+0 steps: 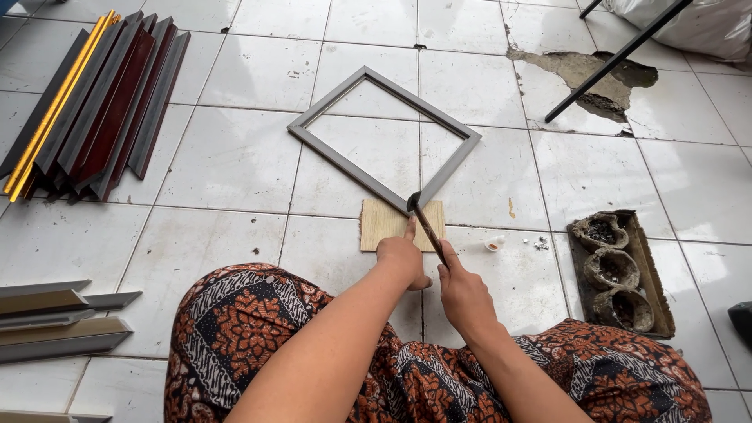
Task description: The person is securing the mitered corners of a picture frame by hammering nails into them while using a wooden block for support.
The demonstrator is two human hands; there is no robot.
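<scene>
Item: grey picture frame (383, 139), square, lying flat on the white tiled floor (235, 164) and turned so that one corner points at the person. That near corner rests on the far edge of a small plywood board (389, 224), probably so the joint is backed by wood rather than bare tile.

Hammer (424, 222): dark head set on or just above the frame's near corner, slim handle running back toward the person.

Right hand (464, 291): closed in a fist round the lower handle, just this side of the frame's corner.

Left hand (403, 256): loosely curled, nothing gripped; forefinger stretched forward onto the board just short of the frame's corner, seemingly to steady board and joint. Whether a nail sits under the fingertip cannot be told.

Patterned skirt (251, 329), orange, black and white: over the person's knees, nearer than the frame.

Small white cap or pot (494, 244) and a scatter of tiny metal bits (541, 244): right of the frame's near corner, within reach of the right hand.

Wooden tray (654, 282) with three crusted bowls: farther right of the frame.

Bundle of moulding lengths (102, 106), grey, maroon and gold: well left of the frame, stacked parallel.

Cut grey moulding pieces (59, 321): left of and nearer than the frame.

Broken patch of floor (583, 74) and a dark metal bar (619, 56): beyond the frame, to the right.
</scene>
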